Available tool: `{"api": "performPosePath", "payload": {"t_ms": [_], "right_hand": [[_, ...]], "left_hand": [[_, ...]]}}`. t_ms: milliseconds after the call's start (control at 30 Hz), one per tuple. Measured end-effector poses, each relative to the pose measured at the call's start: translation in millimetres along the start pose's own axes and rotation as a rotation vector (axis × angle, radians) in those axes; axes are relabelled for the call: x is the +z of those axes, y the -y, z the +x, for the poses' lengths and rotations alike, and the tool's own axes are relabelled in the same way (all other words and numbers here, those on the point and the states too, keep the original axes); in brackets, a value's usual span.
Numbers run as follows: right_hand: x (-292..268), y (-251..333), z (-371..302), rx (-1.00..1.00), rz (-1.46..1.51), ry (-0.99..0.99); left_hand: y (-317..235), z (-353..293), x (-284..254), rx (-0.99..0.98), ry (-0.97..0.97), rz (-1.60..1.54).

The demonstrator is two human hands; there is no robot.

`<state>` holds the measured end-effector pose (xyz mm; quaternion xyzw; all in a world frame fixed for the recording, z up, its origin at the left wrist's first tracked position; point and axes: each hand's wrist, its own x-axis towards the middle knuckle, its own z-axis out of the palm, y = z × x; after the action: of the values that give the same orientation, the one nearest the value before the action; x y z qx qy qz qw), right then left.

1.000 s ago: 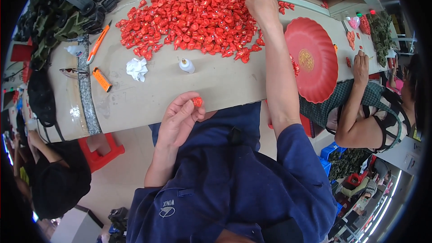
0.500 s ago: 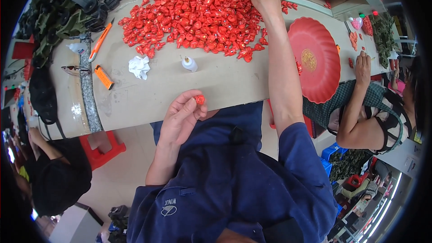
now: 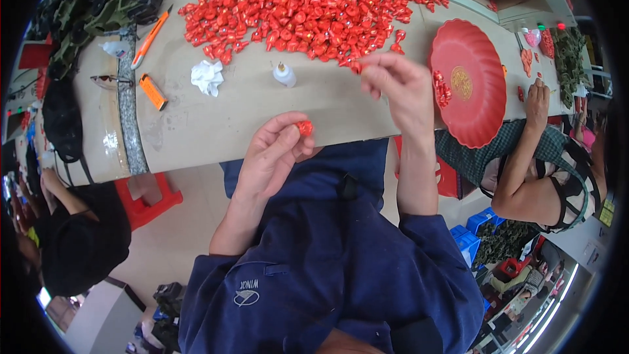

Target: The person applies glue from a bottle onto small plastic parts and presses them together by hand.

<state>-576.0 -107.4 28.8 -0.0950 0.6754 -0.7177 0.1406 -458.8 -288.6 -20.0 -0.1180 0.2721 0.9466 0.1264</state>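
My left hand (image 3: 272,151), over the table's near edge, pinches a small shiny red piece (image 3: 305,128) between thumb and fingers. My right hand (image 3: 401,88) is at the near right edge of a large heap of red pieces (image 3: 308,10), fingers bent together. At its fingertips shows another small red piece (image 3: 356,67), apparently pinched, though the heap's edge lies close behind it. A small white dropper bottle (image 3: 284,75) stands upright between the heap and my left hand. Right of my right hand sits a red scalloped tray (image 3: 481,101) with several red pieces at its left side.
Left on the table (image 3: 190,128) lie a crumpled white tissue (image 3: 207,78), an orange cutter knife (image 3: 151,38), an orange box (image 3: 152,92) and glasses (image 3: 111,81). Co-workers sit at both sides; one's hand (image 3: 538,101) rests beyond the tray. A red stool (image 3: 149,203) stands lower left.
My right hand has come back from the far right of the heap toward me, to its near edge. My left hand keeps its red piece. The whole view has shifted slightly.
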Motion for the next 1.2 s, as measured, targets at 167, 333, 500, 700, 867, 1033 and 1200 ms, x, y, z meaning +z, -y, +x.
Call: {"api": "performPosePath", "payload": {"t_ms": [167,333,500,700,867,1033,1200], "right_hand": [[6,-20,-38,0.25,0.262,0.102],[19,-23,-47,0.23,0.155,0.108],[30,-25,-50,0.093,-0.032,0.078],[35,-24,-53,0.122,0.005,0.05],[37,-22,-53,0.003,-0.218,0.026],[42,-19,-56,-0.055,-0.336,-0.024],[38,-17,-57,-0.137,-0.412,0.04]], "left_hand": [[4,2,12,0.037,-0.053,0.163],[9,0,11,0.042,-0.081,0.231],[10,-1,9,0.049,-0.049,0.229],[12,-2,6,0.063,-0.074,0.256],[13,-2,8,0.093,-0.104,0.298],[14,-1,9,0.11,-0.112,0.317],[12,-2,5,0.088,-0.1,0.267]]}}
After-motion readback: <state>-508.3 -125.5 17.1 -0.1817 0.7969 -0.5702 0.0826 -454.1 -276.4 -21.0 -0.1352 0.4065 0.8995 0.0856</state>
